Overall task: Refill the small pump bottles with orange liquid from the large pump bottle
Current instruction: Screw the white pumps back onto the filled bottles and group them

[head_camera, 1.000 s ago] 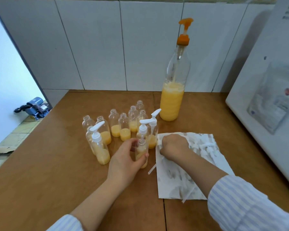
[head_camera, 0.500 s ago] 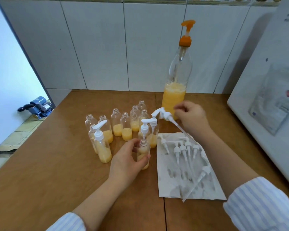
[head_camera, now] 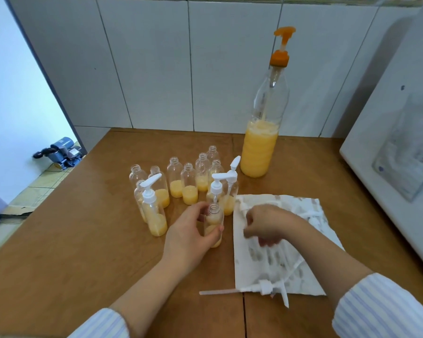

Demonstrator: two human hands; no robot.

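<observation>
My left hand [head_camera: 191, 236] grips a small open bottle [head_camera: 214, 224] holding some orange liquid, upright on the wooden table [head_camera: 83, 252]. Behind it stand several small bottles [head_camera: 189, 189], most uncapped, three with white pumps [head_camera: 149, 189]. The large pump bottle [head_camera: 263, 142], about a third full with an orange pump head, stands at the back right. My right hand [head_camera: 266, 224] hovers with curled fingers over the white pumps on a paper towel [head_camera: 254, 262]; motion blur hides whether it holds one. One loose pump [head_camera: 264, 289] lies at the towel's near edge.
A white appliance [head_camera: 388, 167] fills the right side, close to the towel. A tiled wall [head_camera: 181, 69] closes off the back. The table's left edge drops to a floor where a blue motor [head_camera: 62, 152] sits.
My right hand, raised with a pump near the large bottle half a second ago, has come back down onto the towel. A pump now lies at the towel's near edge. My left hand stayed put.
</observation>
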